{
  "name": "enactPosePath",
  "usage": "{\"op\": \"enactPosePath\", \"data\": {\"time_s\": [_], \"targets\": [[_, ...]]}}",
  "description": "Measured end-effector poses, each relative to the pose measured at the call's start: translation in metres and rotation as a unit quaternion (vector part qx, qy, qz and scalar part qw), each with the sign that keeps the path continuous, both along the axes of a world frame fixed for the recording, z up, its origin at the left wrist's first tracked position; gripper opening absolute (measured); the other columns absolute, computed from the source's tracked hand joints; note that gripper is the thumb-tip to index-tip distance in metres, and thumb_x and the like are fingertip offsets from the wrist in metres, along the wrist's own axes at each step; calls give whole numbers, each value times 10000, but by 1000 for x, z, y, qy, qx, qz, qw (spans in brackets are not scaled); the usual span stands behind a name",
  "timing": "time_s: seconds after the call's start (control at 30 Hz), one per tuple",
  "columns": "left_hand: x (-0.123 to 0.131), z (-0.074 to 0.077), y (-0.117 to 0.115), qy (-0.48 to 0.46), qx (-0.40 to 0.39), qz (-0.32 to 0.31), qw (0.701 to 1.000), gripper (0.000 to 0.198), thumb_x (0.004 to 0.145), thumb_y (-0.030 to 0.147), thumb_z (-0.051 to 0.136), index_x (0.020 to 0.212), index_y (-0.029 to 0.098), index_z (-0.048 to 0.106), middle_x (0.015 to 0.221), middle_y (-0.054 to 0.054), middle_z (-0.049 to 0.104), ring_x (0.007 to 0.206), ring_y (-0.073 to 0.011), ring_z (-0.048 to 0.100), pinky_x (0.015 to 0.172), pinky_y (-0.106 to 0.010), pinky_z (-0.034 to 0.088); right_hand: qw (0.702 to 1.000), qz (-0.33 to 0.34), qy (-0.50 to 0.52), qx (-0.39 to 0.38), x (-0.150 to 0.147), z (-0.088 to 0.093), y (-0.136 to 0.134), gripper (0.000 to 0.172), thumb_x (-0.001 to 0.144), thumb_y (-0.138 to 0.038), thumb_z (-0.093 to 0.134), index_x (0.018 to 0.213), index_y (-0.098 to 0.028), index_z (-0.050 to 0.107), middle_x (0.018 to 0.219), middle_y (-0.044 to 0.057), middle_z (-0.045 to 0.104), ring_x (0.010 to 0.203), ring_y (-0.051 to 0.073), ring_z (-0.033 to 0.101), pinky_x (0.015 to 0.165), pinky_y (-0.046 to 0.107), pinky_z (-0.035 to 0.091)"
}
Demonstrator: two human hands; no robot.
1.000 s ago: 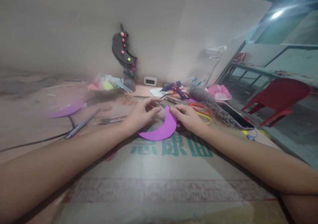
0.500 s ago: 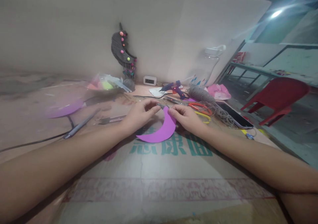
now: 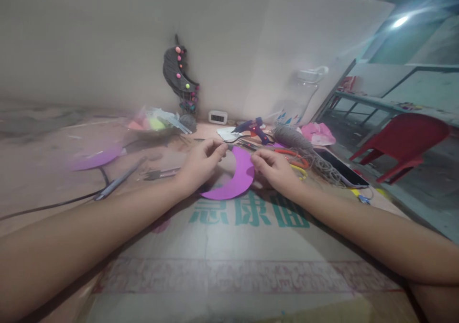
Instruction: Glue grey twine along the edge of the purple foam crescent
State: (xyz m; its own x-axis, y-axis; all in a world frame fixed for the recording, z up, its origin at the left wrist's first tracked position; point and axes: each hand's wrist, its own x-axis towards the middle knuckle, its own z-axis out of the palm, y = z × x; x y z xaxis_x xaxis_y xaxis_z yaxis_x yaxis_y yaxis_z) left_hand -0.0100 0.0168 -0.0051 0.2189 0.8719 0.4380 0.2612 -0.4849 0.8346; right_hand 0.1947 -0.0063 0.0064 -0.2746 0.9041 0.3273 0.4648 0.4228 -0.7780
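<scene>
A purple foam crescent lies on the cardboard sheet in front of me. My left hand pinches the crescent's upper tip, where a bit of grey yarn seems to sit. My right hand rests curled at the crescent's right edge, fingers pressed on it. A heap of grey yarn trails away to the right behind my right hand.
A blue glue gun, orange-handled scissors, a phone and a small white clock lie behind. A grey decorated crescent hangs on the wall. A bowl of craft bits, a purple disc and a red chair flank me.
The crescent has tipped and turned slightly under my fingers; my left hand lifted its pinch toward the upper tip and my right hand slid a little along the right edge.
</scene>
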Motion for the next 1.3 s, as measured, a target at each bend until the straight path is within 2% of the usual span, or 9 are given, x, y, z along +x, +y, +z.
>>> {"op": "enactPosePath", "data": {"time_s": [0.13, 0.2, 0.3, 0.43, 0.53, 0.73, 0.93, 1.2, 1.3], "targets": [[0, 0, 1, -17, 5, -2, 1000, 275, 893, 421, 477, 849, 162, 556, 765, -6, 559, 737, -135, 536, 705, -238, 424, 997, 29, 16, -66, -6, 5, -5, 245, 837, -415, 558, 755, -185, 575, 554, -42, 520, 459, 100, 452, 457, 237, 363], [1, -1, 4, -33, 22, 13, 999, 263, 888, 415, 494, 935, 164, 553, 880, -26, 589, 815, -142, 545, 746, -238, 426, 1000, -5, 12, -7, -4, 8, -3, 218, 843, -378, 555, 817, -178, 636, 638, -14, 584, 541, 122, 513, 517, 255, 413], [0, -4, 7, -50, 41, 42, 997, 265, 890, 426, 496, 941, 169, 541, 928, -29, 582, 864, -141, 533, 788, -236, 419, 985, -75, -29, 149, 6, 10, 5, 232, 866, -329, 534, 952, -190, 699, 779, 28, 642, 701, 166, 574, 645, 296, 459], [0, -7, 9, -47, -15, -9, 999, 377, 913, 493, 413, 828, 163, 573, 766, -14, 555, 754, -143, 518, 703, -241, 416, 928, -53, -155, 334, 22, 7, 16, 288, 902, -252, 474, 1087, -218, 692, 853, 67, 646, 762, 174, 575, 678, 299, 454], [1, -7, 7, -43, -39, -44, 997, 413, 902, 512, 420, 805, 153, 601, 769, -27, 582, 739, -149, 524, 670, -244, 407, 885, -11, -254, 390, 28, 1, 19, 311, 898, -209, 461, 1117, -232, 680, 749, 57, 614, 683, 160, 537, 633, 290, 433], [2, 0, 3, -19, -58, -29, 998, 378, 889, 468, 435, 696, 159, 539, 707, -3, 559, 664, -135, 496, 612, -237, 374, 786, 39, -339, 515, 32, -6, 23, 331, 885, -136, 479, 1175, -214, 618, 668, 15, 543, 628, 138, 460, 586, 274, 359], [2, 6, 0, 33, -50, -8, 998, 299, 865, 335, 435, 617, 172, 472, 619, 22, 465, 624, -130, 448, 585, -247, 327, 753, 29, -394, 526, 33, -4, 23, 306, 902, -155, 475, 1178, -202, 598, 699, 21, 567, 635, 139, 457, 579, 282, 330], [3, 5, 0, 42, -77, -10, 996, 373, 876, 462, 408, 643, 178, 478, 589, 21, 460, 555, -124, 416, 543, -245, 321, 739, 54, -407, 535, 31, -1, 21, 322, 919, -163, 455, 1219, -191, 570, 710, 34, 581, 673, 158, 488, 610, 292, 349], [2, 4, 2, 44, -69, -4, 997, 371, 874, 457, 425, 629, 180, 459, 596, 22, 464, 562, -123, 420, 543, -241, 320, 749, 66, -387, 533, 30, -1, 19, 262, 911, -193, 489, 1147, -188, 603, 712, 32, 591, 655, 153, 493, 598, 292, 340]]}}
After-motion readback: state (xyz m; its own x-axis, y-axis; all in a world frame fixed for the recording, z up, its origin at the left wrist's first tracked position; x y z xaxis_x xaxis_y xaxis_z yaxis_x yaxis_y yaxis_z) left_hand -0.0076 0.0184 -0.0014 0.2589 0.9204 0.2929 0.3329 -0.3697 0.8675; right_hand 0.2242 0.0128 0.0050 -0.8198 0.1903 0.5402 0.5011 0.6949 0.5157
